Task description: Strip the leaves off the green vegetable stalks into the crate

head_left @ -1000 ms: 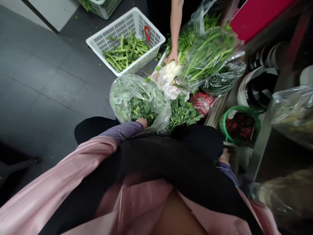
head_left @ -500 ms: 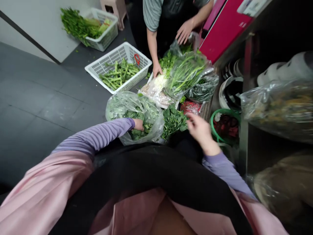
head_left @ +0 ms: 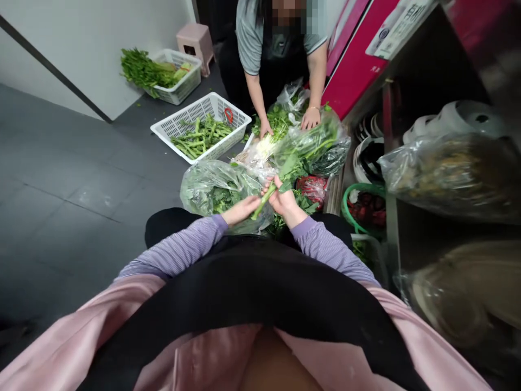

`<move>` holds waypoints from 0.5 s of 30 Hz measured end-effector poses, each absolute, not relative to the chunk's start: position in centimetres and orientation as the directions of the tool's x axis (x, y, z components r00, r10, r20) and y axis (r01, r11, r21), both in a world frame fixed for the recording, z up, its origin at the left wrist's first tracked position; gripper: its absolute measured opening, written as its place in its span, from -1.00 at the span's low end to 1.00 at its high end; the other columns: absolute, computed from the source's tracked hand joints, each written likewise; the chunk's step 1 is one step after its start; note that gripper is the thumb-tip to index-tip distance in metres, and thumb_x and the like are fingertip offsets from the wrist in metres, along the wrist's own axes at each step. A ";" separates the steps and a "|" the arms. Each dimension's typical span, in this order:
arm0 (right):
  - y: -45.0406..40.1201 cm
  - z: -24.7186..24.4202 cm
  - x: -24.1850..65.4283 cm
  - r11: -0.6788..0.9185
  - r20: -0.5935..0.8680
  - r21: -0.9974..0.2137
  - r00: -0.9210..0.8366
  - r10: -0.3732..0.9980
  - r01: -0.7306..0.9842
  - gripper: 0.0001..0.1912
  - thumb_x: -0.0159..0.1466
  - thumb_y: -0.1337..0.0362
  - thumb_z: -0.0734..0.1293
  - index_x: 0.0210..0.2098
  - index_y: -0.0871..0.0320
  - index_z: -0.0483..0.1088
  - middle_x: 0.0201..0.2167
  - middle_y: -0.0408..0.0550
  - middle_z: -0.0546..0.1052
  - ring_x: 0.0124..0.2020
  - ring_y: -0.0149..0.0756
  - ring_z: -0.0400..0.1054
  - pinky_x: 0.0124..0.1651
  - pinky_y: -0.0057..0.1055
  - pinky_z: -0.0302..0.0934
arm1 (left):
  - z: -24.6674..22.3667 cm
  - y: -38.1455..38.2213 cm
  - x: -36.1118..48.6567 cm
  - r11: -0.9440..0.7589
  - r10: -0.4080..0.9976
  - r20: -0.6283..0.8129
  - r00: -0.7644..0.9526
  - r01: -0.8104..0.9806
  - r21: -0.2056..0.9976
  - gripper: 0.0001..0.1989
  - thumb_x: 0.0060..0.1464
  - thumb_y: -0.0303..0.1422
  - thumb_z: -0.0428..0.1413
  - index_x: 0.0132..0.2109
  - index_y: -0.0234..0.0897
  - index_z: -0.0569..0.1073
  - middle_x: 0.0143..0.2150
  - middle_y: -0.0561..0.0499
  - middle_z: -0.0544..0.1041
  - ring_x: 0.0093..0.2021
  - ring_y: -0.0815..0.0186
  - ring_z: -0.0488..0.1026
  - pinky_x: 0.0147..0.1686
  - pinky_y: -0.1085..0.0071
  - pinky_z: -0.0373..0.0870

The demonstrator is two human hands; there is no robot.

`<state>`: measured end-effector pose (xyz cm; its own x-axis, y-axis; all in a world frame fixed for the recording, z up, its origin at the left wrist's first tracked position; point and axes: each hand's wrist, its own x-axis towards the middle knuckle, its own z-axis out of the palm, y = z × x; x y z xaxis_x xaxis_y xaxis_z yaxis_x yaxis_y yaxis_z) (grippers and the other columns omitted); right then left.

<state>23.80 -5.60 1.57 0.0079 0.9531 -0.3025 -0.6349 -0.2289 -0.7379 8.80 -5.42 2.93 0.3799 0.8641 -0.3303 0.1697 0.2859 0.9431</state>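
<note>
While both hands meet just past the black lap [head_left: 228,277], a green stem [head_left: 264,201] is b/w them, up over the veg. Its long way runs on a slant: the bare end points back at the body & a bit L, and the leafy end points out & R. R hand [head_left: 288,207] is closed on the stem, closer to the leaves. L hand [head_left: 243,210] is by the bare end, w/ its fingertips at the stem; can't tell if they grip or just touch. So L is the near one for the low end, R for the top.

Just past L hand is a clear bag [head_left: 197,184] w/ leafy greens in it. Loose greens [head_left: 308,204] lie by R hand, w/ a red pack [head_left: 315,187] just past them. A green tub [head_left: 345,210] is out on the R, so that side is tight. Grey floor [head_left: 85,168] runs wide on the L, w/ more room for an arm.

Past the bag is a white basket [head_left: 228,145] w/ cut green stalks [head_left: 203,136] & a red loop [head_left: 228,114]. Next to it, a co-worker's hands [head_left: 311,118] are on bagged greens [head_left: 303,144]. Way back: a small basket [head_left: 181,93] & a pink stool [head_left: 195,41].
</note>
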 end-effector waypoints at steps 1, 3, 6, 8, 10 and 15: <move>-5.8 1.7 23.9 -0.239 -0.313 -0.716 -0.004 0.950 -0.656 -0.64 0.09 -0.03 0.39 -0.36 0.12 0.29 -0.57 -0.25 0.37 -0.55 -0.45 0.29 -0.43 -0.45 0.30 | 1.9 -6.8 9.5 0.340 0.804 -0.377 0.459 0.164 0.926 -0.77 0.07 -0.26 0.14 -0.20 -0.33 0.37 -0.44 0.00 0.47 -0.50 0.39 0.42 -0.47 0.47 0.38; -6.4 1.7 23.7 -0.271 -0.345 -0.715 -0.011 0.938 -0.644 -0.61 0.10 -0.07 0.36 -0.35 0.12 0.29 -0.55 -0.22 0.39 -0.53 -0.43 0.31 -0.46 -0.45 0.29 | 0.1 -8.8 10.7 0.377 0.755 -0.416 0.507 0.184 0.908 -0.80 0.09 -0.28 0.11 -0.21 -0.31 0.32 -0.49 0.07 0.40 -0.61 0.44 0.33 -0.56 0.49 0.31; -7.0 1.3 23.4 -0.266 -0.385 -0.788 0.109 0.916 -0.555 -0.57 0.12 -0.14 0.31 -0.35 0.12 0.29 -0.53 -0.18 0.42 -0.49 -0.40 0.34 -0.48 -0.47 0.27 | -1.4 -9.5 11.4 0.281 0.834 -0.362 0.417 0.245 0.928 -0.85 0.11 -0.30 0.07 -0.24 -0.29 0.32 -0.56 0.15 0.32 -0.67 0.47 0.22 -0.61 0.51 0.22; -7.2 1.1 23.4 -0.240 -0.397 -0.829 0.229 0.889 -0.505 -0.56 0.11 -0.14 0.31 -0.37 0.12 0.30 -0.53 -0.18 0.43 -0.49 -0.42 0.33 -0.49 -0.50 0.25 | -1.8 -9.2 11.4 0.205 0.885 -0.299 0.356 0.278 0.938 -0.87 0.12 -0.31 0.05 -0.23 -0.28 0.35 -0.57 0.15 0.30 -0.62 0.44 0.24 -0.54 0.51 0.23; -7.1 1.0 23.5 -0.220 -0.412 -0.839 0.317 0.854 -0.498 -0.57 0.09 -0.12 0.33 -0.40 0.13 0.30 -0.55 -0.20 0.42 -0.53 -0.45 0.29 -0.51 -0.52 0.23 | -1.9 -9.0 11.4 0.130 0.931 -0.227 0.286 0.323 0.937 -0.89 0.10 -0.34 0.05 -0.24 -0.29 0.38 -0.56 0.13 0.32 -0.53 0.40 0.29 -0.44 0.49 0.26; -6.8 0.2 23.4 -0.210 -0.443 -0.856 0.462 0.768 -0.472 -0.64 0.03 0.01 0.41 -0.49 0.17 0.29 -0.60 -0.21 0.41 -0.58 -0.49 0.24 -0.57 -0.54 0.20 | -2.0 -9.0 11.8 0.115 0.965 -0.190 0.179 0.360 0.926 -0.94 0.05 -0.39 0.08 -0.33 -0.30 0.39 -0.53 0.09 0.34 -0.45 0.36 0.31 -0.37 0.46 0.27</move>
<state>23.41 -6.78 0.23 0.4618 0.7685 -0.4429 -0.4722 -0.2097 -0.8562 11.77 -9.02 -2.04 0.1786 0.9655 -0.1897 0.3600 0.1153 0.9258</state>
